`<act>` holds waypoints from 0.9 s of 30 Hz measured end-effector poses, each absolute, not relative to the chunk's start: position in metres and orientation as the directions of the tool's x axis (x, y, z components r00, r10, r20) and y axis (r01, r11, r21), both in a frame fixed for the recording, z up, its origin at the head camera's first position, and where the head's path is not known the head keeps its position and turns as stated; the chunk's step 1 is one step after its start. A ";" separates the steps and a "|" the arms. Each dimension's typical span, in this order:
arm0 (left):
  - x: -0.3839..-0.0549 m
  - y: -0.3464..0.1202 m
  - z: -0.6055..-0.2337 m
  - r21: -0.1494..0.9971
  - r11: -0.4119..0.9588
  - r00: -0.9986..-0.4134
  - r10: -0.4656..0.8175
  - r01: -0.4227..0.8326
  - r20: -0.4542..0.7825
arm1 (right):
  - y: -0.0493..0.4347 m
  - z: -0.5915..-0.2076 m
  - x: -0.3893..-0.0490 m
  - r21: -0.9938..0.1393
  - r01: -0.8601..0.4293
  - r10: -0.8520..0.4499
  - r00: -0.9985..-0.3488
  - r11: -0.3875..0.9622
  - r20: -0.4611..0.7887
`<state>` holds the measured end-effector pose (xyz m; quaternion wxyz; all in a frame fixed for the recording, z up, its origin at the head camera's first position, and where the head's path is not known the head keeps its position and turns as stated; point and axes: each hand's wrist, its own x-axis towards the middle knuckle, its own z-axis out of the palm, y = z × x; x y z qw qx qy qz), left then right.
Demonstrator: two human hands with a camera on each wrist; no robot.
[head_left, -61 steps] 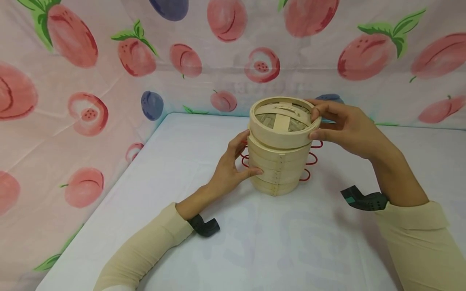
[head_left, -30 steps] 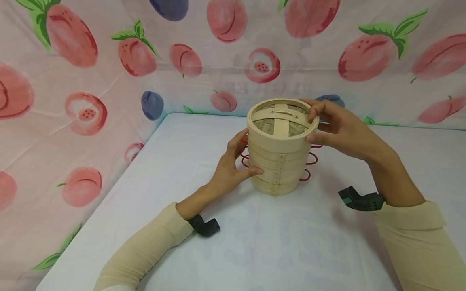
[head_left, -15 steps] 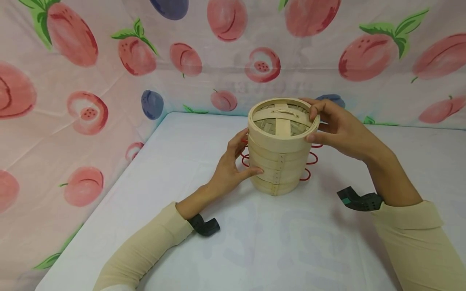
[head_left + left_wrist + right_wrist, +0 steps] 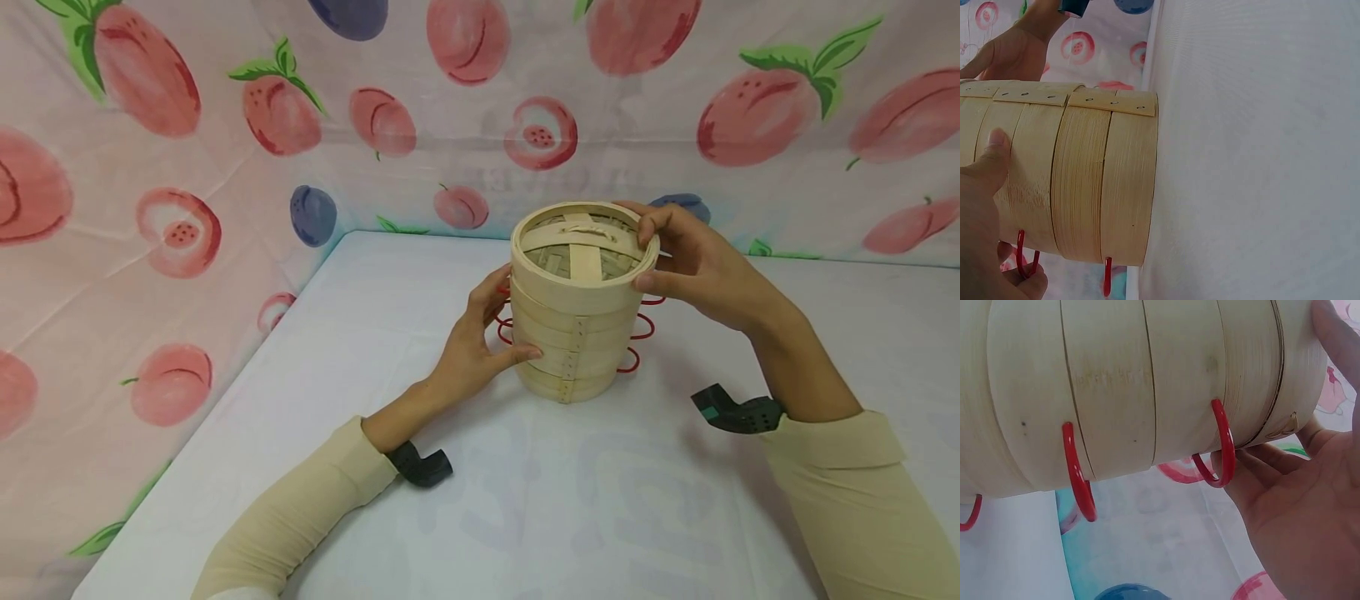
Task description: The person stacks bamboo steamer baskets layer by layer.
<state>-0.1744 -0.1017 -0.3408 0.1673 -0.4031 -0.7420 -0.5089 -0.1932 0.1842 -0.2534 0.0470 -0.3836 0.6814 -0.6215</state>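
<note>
A bamboo steamer (image 4: 543, 354), made of stacked round baskets with red loop handles (image 4: 642, 327), stands upright on the white table. Its woven lid (image 4: 577, 296) sits on top, with a cane band across it. My left hand (image 4: 476, 346) grips the left side of the stack, thumb (image 4: 992, 159) on the front wall and fingers behind. At the lid's right rim, my right hand (image 4: 708, 271) holds on with thumb in front and fingers over the edge. In the right wrist view, red loops (image 4: 1079, 478) stick out from the basket walls. The inside of the steamer is hidden.
The white tabletop (image 4: 562, 517) stretches around the steamer. Behind it and at the left hangs a pink cloth (image 4: 615, 133) printed with peaches. Dark wrist devices (image 4: 738, 410) are worn on both forearms.
Two seconds ago the lid sat slightly raised, with a gap above the top basket. It has come down onto the stack with my right hand. My left hand has stayed in place.
</note>
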 end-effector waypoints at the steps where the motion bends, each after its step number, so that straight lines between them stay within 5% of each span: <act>1: -0.171 -0.101 -0.337 0.616 0.156 -0.615 0.428 0.772 0.662 | 0.184 -0.253 -0.194 -0.882 -0.465 -0.584 -0.698 -0.071 0.415; 27: -0.163 -0.100 -0.327 0.590 0.168 -0.599 0.423 0.790 0.680 | 0.180 -0.260 -0.196 -0.898 -0.399 -0.594 -0.683 -0.185 0.426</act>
